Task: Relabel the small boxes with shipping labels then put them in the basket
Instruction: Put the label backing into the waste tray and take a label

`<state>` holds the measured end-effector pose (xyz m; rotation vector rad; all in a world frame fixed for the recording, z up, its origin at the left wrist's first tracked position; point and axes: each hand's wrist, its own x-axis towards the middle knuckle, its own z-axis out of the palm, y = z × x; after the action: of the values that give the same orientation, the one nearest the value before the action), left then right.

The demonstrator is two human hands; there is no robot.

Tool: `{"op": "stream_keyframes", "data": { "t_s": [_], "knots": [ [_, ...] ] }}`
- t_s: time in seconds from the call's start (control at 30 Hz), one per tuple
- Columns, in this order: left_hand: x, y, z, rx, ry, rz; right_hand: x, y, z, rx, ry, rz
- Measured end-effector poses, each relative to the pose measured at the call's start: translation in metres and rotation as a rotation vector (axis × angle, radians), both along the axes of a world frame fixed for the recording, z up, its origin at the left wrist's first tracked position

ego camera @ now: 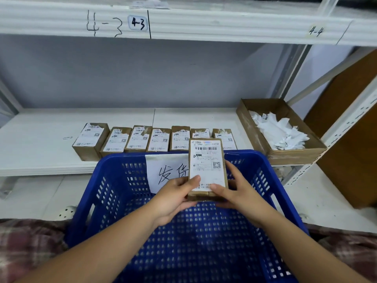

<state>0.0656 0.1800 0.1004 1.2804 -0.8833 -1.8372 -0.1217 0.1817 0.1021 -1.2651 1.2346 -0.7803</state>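
White shelving (pixel 40 139) faces me as my left hand (pixel 175 199) and right hand (pixel 240 193) both grip one labelled small box (pixel 207 166) above the blue basket (pixel 122 201), near a cardboard tray (pixel 253 135) holding torn paper scraps (pixel 283 133).

A small brown box (pixel 201 194) is being held at frame centre, tilting up, its top wearing a full white shipping label (pixel 207 160). It is hanging over the blue slotted basket (pixel 114 180), which is filling the lower middle. Seven more boxes (pixel 159 139) with torn labels are sitting in a row just behind the basket.
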Motion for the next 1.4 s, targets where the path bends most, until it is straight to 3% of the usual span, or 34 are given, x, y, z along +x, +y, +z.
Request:
{"op": "stream_keyframes", "data": {
  "t_s": [0.1,0.27,0.77,0.93,1.07,1.23,1.4],
  "knots": [
    [-0.014,-0.022,0.001,0.024,0.063,0.079,-0.007,-0.021,-0.003,0.061,-0.124,-0.215],
    [-0.033,-0.054,-0.007,0.027,0.003,0.133,-0.034,-0.072,-0.010,0.082,-0.227,-0.530],
    [-0.043,-0.125,-0.054,0.019,-0.147,0.096,-0.083,-0.212,-0.063,-0.121,0.152,-0.960],
    [-0.043,-0.141,-0.065,-0.036,-0.210,0.080,-0.091,-0.240,-0.067,-0.159,0.375,-0.961],
    [-0.051,-0.154,-0.067,-0.184,-0.339,0.005,-0.092,-0.252,-0.075,-0.094,0.472,-0.873],
    [-0.068,-0.177,-0.062,-0.361,-0.485,-0.101,-0.089,-0.255,-0.084,-0.176,0.614,-0.817],
    [-0.090,-0.204,-0.056,-0.447,-0.609,-0.168,-0.097,-0.254,-0.092,-0.107,0.765,-0.671]
  ]
}}
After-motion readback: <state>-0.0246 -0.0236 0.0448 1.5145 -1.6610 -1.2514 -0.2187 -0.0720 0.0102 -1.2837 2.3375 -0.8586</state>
